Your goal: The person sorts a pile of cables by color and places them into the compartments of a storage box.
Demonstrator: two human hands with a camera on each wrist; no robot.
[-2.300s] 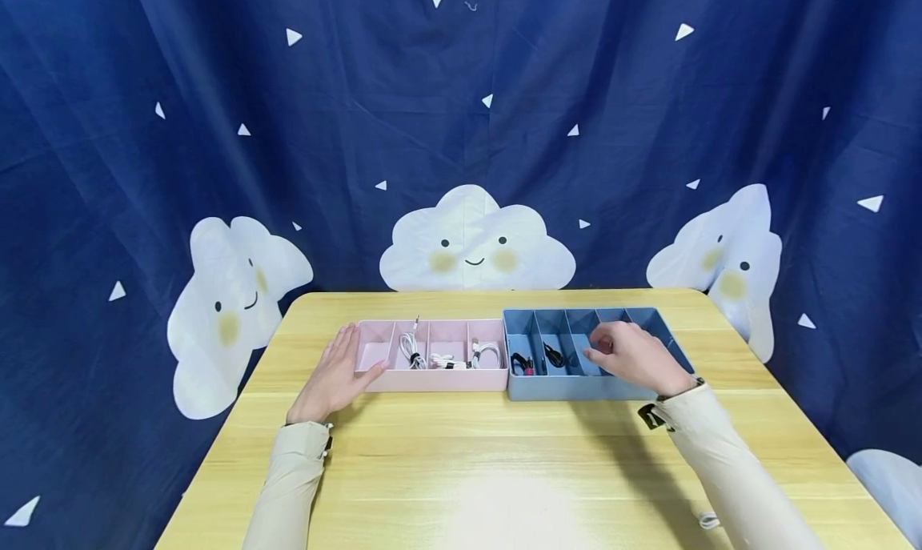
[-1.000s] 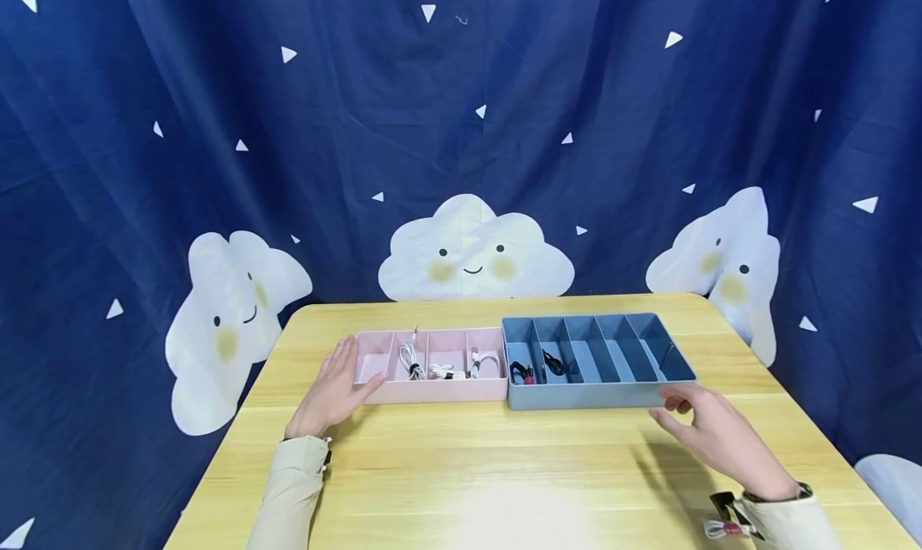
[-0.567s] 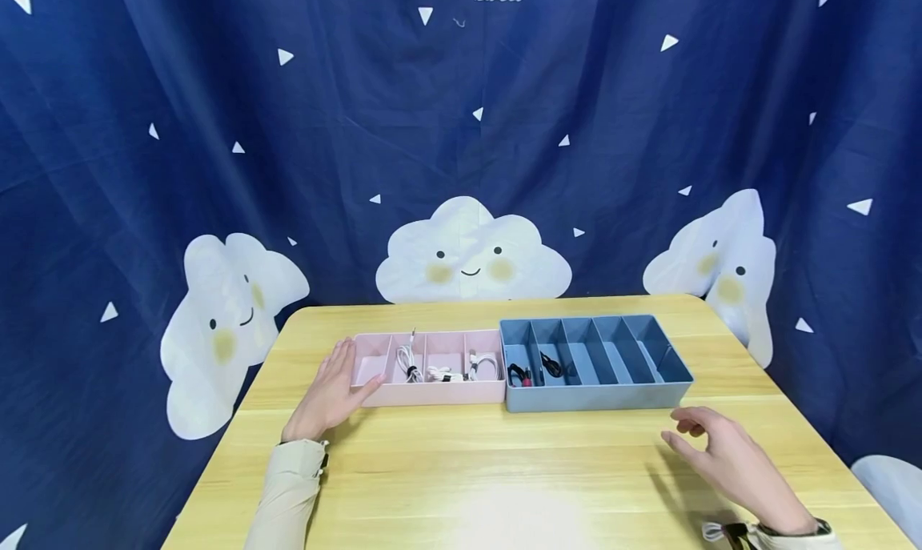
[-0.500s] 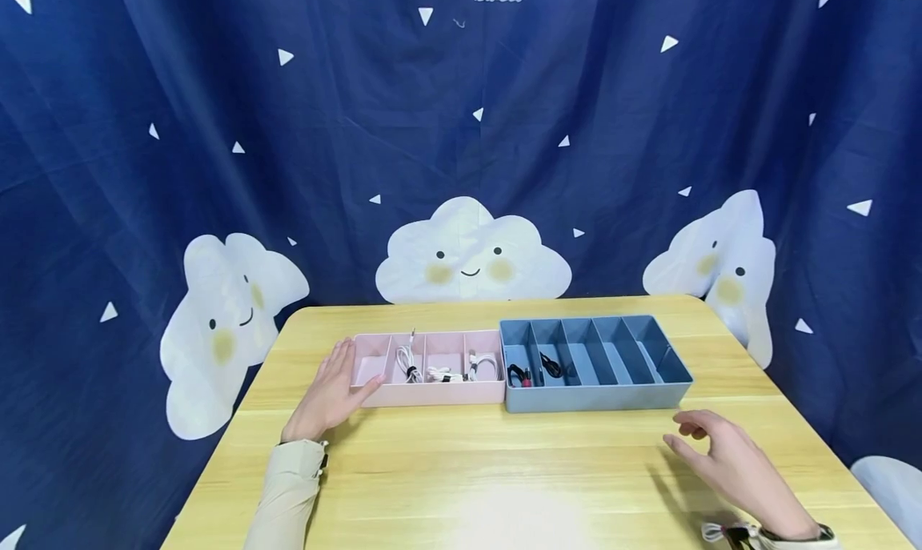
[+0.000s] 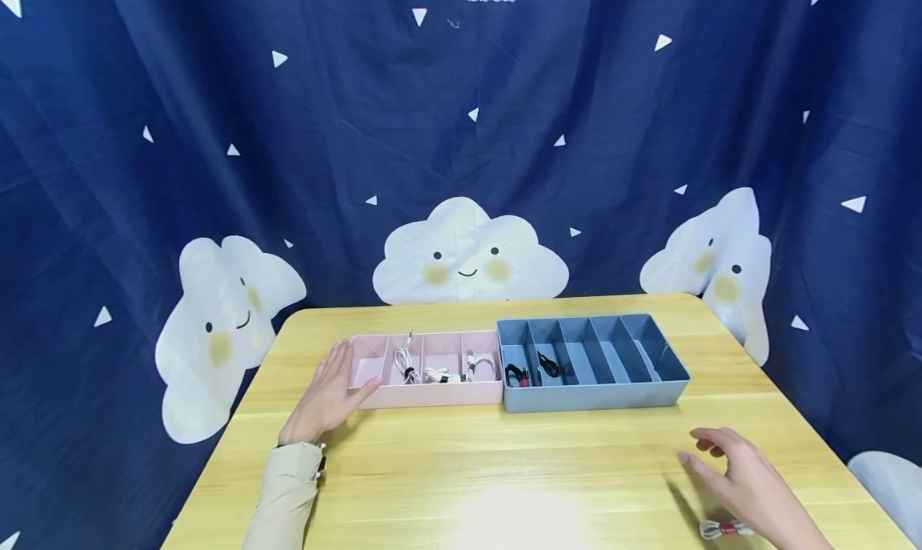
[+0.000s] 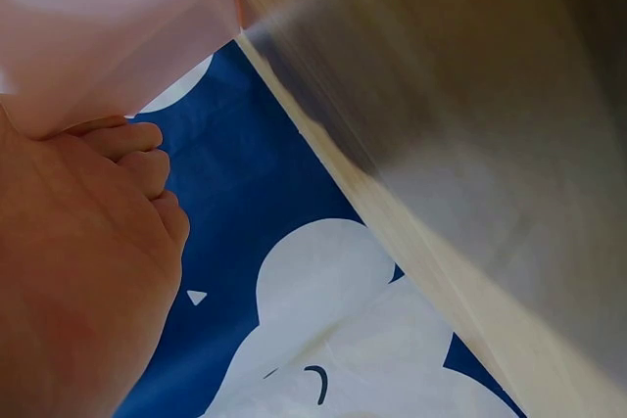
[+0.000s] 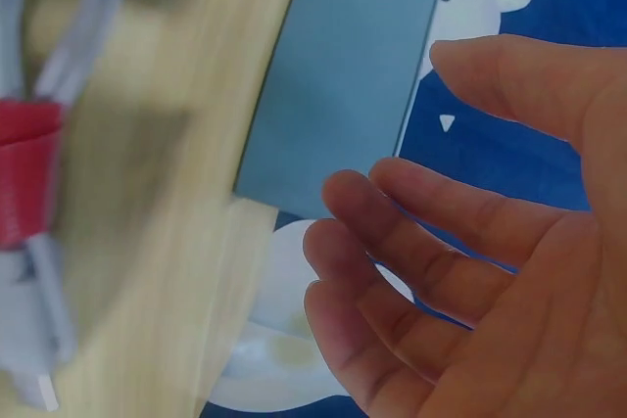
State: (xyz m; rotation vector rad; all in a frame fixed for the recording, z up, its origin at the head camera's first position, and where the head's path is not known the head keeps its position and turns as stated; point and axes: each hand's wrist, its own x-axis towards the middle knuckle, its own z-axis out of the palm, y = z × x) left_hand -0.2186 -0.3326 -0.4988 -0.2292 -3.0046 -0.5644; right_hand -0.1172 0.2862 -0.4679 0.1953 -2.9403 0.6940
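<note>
My left hand (image 5: 320,402) lies flat against the left end of the pink divided box (image 5: 432,396), its thumb over the front rim. The left wrist view shows its palm (image 6: 78,271) against the box's side. My right hand (image 5: 752,486) is over the table at the right with fingers loosely bent and nothing between them. Beside its wrist lies a bundled white cable (image 5: 726,528) with a red strap (image 7: 27,168). A blue divided box (image 5: 598,398) stands farther back, beyond the right fingertips.
White cables (image 5: 406,366) sit in three compartments of the pink box; its leftmost holds none. A black cable with a red part (image 5: 516,375) and another black cable (image 5: 548,364) lie in the blue box's two left compartments. A dark blue cloud-print curtain (image 5: 461,118) hangs behind the table.
My right hand has left the blue box's compartments, moving right and nearer over the table. The red-strapped cable, partly covered by the sleeve before, shows more now. My left hand stays at the pink box.
</note>
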